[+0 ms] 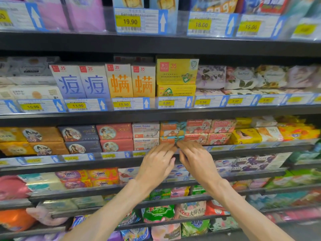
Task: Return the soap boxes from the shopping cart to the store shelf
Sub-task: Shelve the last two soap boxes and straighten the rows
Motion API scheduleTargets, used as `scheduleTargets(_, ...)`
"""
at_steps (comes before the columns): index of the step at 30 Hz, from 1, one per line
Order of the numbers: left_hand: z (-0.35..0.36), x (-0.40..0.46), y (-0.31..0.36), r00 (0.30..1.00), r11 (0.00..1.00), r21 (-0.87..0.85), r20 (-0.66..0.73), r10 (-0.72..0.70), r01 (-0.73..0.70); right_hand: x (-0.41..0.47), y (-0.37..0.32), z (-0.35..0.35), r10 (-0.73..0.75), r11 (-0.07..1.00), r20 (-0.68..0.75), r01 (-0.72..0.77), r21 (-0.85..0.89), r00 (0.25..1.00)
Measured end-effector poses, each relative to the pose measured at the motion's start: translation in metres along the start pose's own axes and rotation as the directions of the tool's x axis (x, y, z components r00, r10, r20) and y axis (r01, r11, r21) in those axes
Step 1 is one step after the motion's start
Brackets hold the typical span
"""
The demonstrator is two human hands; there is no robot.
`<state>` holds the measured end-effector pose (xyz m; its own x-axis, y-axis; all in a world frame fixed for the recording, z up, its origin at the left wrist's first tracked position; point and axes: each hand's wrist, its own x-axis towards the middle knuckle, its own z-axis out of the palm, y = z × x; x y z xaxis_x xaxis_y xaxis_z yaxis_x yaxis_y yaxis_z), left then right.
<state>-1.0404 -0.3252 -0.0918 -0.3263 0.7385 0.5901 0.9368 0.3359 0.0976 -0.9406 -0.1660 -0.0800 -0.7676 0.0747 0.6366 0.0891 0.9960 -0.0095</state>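
Supermarket soap aisle, stocked shelves [156, 113] | left hand [157, 162] and right hand [196, 160] pinch lower orange-teal soap box [167, 140] | box sits on third shelf, beneath matching box [172, 128]

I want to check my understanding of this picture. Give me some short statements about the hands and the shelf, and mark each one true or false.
1. Both hands reach to the same shelf level. True: the left hand and right hand meet at the orange and teal soap box.
2. That box lies in the bottom row of its stack. True.
3. The white Goat Soap boxes stand right of it. False: they are left of it.
4. The shopping cart is visible. False: none is in view.
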Motion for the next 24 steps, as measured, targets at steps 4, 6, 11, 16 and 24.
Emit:
scheduleTargets(4, 0.000, 0.002, -0.003, 0.999, 0.999, 0.019, 0.021, -0.038, 0.038, -0.001, -0.001, 0.003, 0.008, 1.000, 0.021, -0.008, 0.014, 1.000)
scheduleTargets(6, 0.001, 0.002, -0.004, 0.998, 0.998, 0.011, 0.018, -0.057, 0.057, -0.001, -0.002, 0.005, 0.023, 1.000, 0.030, -0.023, 0.008, 0.999)
scheduleTargets(11, -0.001, 0.004, -0.004, 0.997, 0.997, 0.001, 0.022, -0.071, 0.071, 0.003, -0.003, 0.002, 0.051, 0.998, 0.037, -0.052, 0.022, 0.998)
scheduleTargets(16, -0.013, 0.012, -0.004, 0.995, 0.997, -0.058, -0.077, -0.061, 0.056, 0.014, 0.003, -0.012, 0.048, 0.995, -0.054, -0.043, 0.088, 0.997)
scheduleTargets(24, -0.040, 0.057, -0.018, 0.972, 0.968, 0.128, -0.122, -0.202, 0.217, 0.067, 0.020, -0.025, 0.225, 0.957, -0.060, -0.232, -0.173, 0.972)
